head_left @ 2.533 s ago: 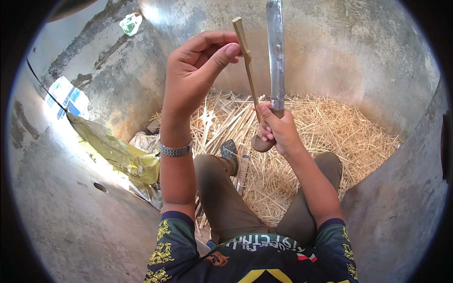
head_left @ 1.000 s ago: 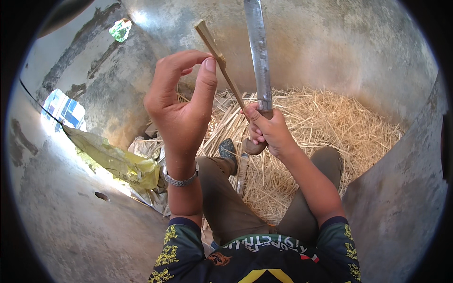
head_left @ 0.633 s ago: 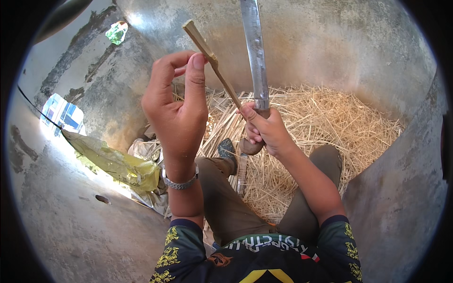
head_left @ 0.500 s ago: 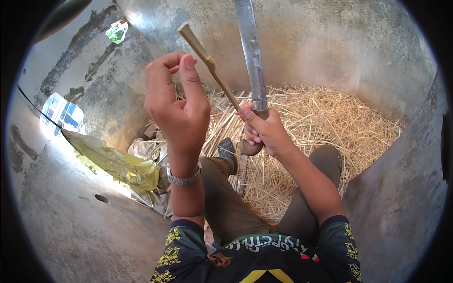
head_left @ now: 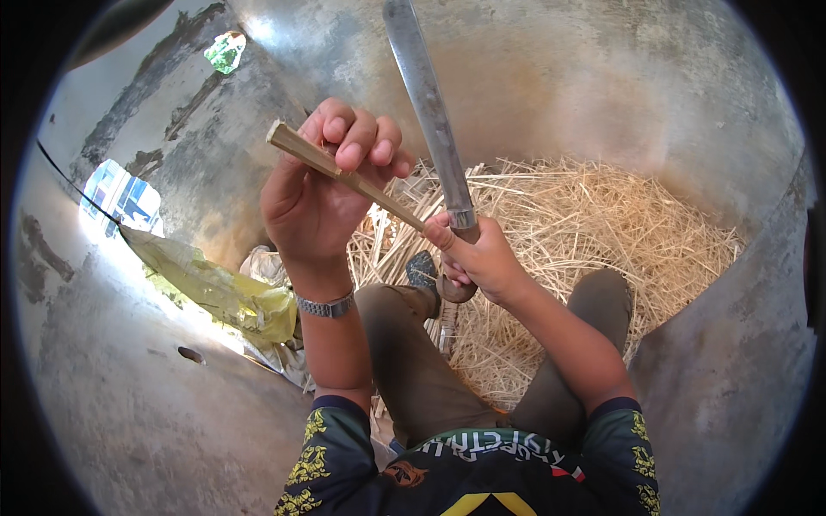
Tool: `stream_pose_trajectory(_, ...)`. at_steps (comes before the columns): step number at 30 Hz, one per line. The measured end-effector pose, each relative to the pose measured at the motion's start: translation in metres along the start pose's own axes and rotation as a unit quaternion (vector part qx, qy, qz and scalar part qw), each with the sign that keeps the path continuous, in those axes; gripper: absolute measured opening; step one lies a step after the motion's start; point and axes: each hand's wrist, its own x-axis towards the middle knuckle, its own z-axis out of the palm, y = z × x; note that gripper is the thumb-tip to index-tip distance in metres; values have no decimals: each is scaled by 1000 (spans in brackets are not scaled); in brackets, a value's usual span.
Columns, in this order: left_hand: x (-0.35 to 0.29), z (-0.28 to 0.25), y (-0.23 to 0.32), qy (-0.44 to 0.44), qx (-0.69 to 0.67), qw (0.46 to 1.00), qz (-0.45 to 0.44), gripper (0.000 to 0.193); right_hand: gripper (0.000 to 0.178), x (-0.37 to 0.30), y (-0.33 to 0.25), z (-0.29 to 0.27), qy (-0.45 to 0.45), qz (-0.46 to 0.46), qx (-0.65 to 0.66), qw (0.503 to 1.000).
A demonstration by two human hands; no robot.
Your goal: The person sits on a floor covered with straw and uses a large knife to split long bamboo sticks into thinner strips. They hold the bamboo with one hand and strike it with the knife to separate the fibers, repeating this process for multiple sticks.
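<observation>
My right hand [head_left: 476,258] is wrapped round the wooden handle [head_left: 459,291] of a machete. Its long, straight metal blade [head_left: 428,107] points up and away, leaning left. The same hand pinches the lower end of a slim split stick [head_left: 379,199], seemingly bamboo, between thumb and fingers. This stick slants up to the left, its thicker end [head_left: 292,142] in front of my left hand [head_left: 323,202]. With its palm turned toward me, my left hand has loosely curled, separated fingers just above the stick. Its thumb is partly hidden behind the stick, and I see no firm grip.
Pale shavings and thin strips [head_left: 594,249] heap on the floor beyond my knees. A curved concrete wall [head_left: 594,86] surrounds me, with holes at the left. A yellowish plastic sheet [head_left: 211,288] hangs on the left. My shoe [head_left: 422,271] rests beside the strips.
My left hand has turned its palm toward me and come behind the stick. The stick has tipped lower to the left, and the machete blade has leaned left too.
</observation>
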Motion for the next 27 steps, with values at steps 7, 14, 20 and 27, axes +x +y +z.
stream_pose_trajectory(7, -5, 5, 2, -21, 9, 998, -57, 24, 40, -2, 5, 3, -17, 3, -1, 1000)
stream_pose_trajectory(14, -10, -2, -1, -37, -19, 999, -30, 21, 43, -1, 6, 4, -26, 7, 0, 1000)
stream_pose_trajectory(20, -8, -6, -3, -53, -39, 998, -19, 27, 45, -2, 6, 4, -26, 9, 1, 1000)
stream_pose_trajectory(27, -9, 12, -7, 31, -36, 998, -28, 21, 46, -2, 6, 2, -33, 10, 22, 999)
